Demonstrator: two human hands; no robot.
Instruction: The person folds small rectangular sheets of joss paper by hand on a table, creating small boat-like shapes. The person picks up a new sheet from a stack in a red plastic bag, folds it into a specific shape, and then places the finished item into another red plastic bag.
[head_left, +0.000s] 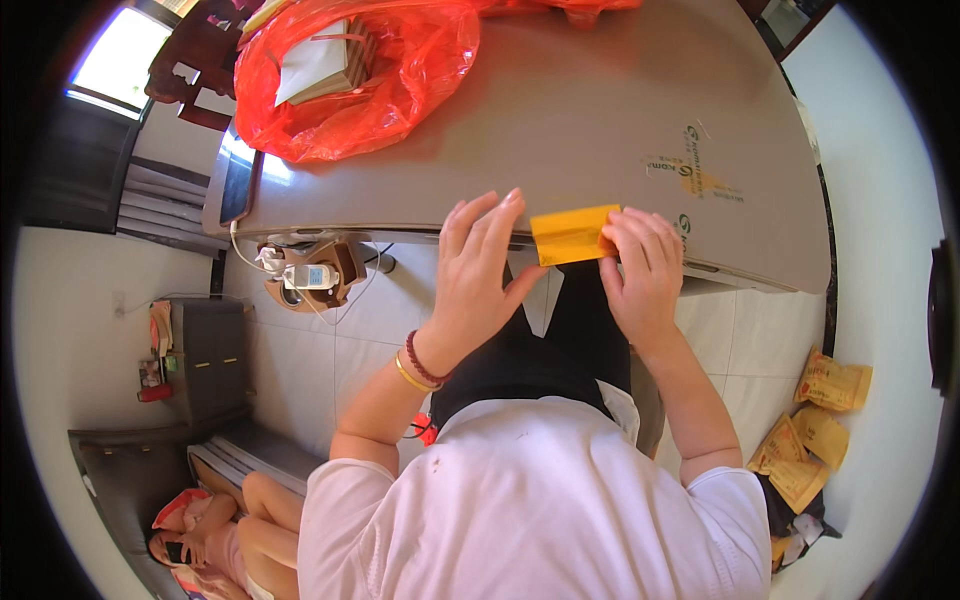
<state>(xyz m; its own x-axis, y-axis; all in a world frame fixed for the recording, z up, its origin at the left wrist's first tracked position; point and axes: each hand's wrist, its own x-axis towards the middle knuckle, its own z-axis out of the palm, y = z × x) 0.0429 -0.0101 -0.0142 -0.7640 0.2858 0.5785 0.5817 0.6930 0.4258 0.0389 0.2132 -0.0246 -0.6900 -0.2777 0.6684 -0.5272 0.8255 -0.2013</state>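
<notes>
A gold-yellow sheet of paper (571, 235), with a crease across its middle, is held up just over the table's near edge. My right hand (643, 259) pinches its right side between thumb and fingers. My left hand (476, 274) is spread at the sheet's left, fingers raised and apart. Its thumb tip comes up to the lower left corner; whether it touches the paper I cannot tell. A dark red bead bracelet (424, 364) and a gold bangle (411, 377) circle my left wrist.
On the brown table (555, 112), a red plastic bag (360, 127) lies around a bundled paper stack (322, 64). Left of it is a phone (241, 187) on a cable. Below stands a brown caddy (341, 277). A person (225, 536) reclines lower left; yellow packets (795, 461) lie right.
</notes>
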